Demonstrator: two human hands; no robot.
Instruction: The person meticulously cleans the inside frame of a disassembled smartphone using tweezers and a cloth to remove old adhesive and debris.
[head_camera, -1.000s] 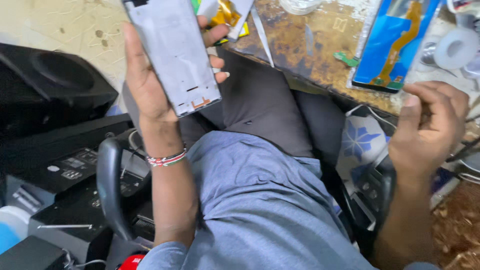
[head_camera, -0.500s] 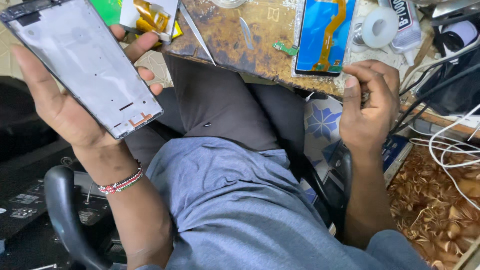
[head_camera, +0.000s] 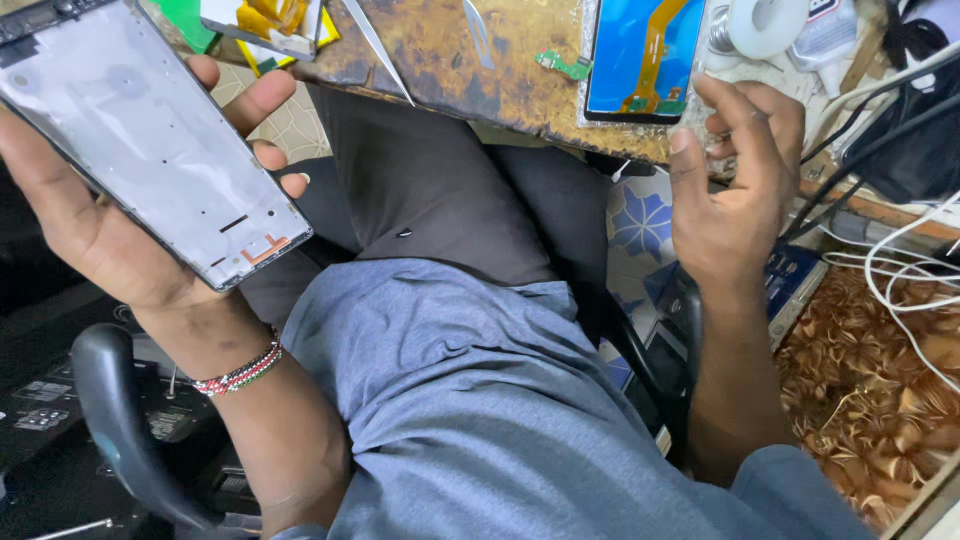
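Worn workbench (head_camera: 480, 70) at top; I hold the phone frame (head_camera: 150, 140) in my left hand (head_camera: 110, 230), right hand (head_camera: 735, 190) half-curled, empty, nearing the blue screen (head_camera: 645, 55).

From my feed I see a worn brown tabletop (head_camera: 450, 70) along the top edge. On it lies a blue phone screen panel (head_camera: 645, 55) with an orange flex strip down its middle, just beside a small green circuit piece (head_camera: 563, 66). Metal tweezers (head_camera: 378, 48) lie farther left, near a yellow-and-white package (head_camera: 268, 22). A white tape roll (head_camera: 765, 22) sits at the right of the panel. White cables (head_camera: 900, 270) trail over a brown patterned surface (head_camera: 870, 400) at the right. Below, I make out a blue shirt (head_camera: 480, 400), dark trousers (head_camera: 430, 190) and a black chair armrest (head_camera: 115, 420).
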